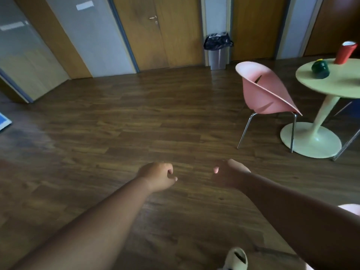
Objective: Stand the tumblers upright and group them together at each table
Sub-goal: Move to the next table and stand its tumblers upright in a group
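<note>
Dark wood-plank floor (136, 123), matt with visible grain, fills most of the view and lies open between the person and the far wall. That wall carries wood-veneer doors (159, 32) and pale grey panels. A round pale-green table (342, 84), smooth-topped on a single tapering stem and disc foot, stands at the right edge of the view; only its left part is seen. A pink moulded shell chair (265, 90) on thin metal legs stands just beside the table's left edge, its open side turned toward the table. A grey metal bin (217, 55) with a black liner stands against the far wall between two doors. On the table, the red tumbler (344, 53), tapered and pale-topped, stands near the far edge with its long axis roughly vertical, leaning slightly in the wide-angle view. The green tumbler (320, 68), squat-looking and dark with a yellow spot on top, sits near the left edge, close to the red one but apart from it; its orientation cannot be told. Both bare forearms reach forward over the floor, well apart from the table. The left hand (157, 176) has fingers loosely curled and holds nothing. The right hand (228, 174) is likewise loosely curled and holds nothing.
</note>
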Available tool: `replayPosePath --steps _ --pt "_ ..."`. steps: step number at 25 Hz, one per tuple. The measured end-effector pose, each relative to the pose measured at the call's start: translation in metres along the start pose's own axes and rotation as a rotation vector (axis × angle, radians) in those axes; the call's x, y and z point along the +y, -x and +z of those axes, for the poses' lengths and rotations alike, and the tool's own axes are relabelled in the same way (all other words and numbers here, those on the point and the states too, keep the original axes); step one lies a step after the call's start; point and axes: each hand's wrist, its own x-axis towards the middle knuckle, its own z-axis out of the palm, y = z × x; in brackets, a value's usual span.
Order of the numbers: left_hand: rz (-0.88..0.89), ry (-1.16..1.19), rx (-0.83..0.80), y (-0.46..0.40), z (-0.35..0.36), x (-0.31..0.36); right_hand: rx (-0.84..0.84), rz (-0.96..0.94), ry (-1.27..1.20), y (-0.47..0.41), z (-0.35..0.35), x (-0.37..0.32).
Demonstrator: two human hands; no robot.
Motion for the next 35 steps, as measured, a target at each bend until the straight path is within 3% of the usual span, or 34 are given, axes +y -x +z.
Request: replayPosePath --steps 10,16,25,35 --pt "0.184 0.002 0.000 -0.238 -0.055 0.106 0.090 0.177 -0.031 -0.127 -0.138 0.112" --pt "0.506 -0.004 -0.091 -0.349 -0.056 0.232 0.227 0.397 -0.063 -0.120 -0.172 0.200" --pt "1.038 -0.119 -0.112 -0.484 -0.094 0.402 0.405 0.928 -0.060 -0.119 -0.247 0.282" --pt "1.296 -0.223 -0.157 -0.572 -0.108 0.507 0.490 1.135 -0.141 -0.162 -0.277 0.328"
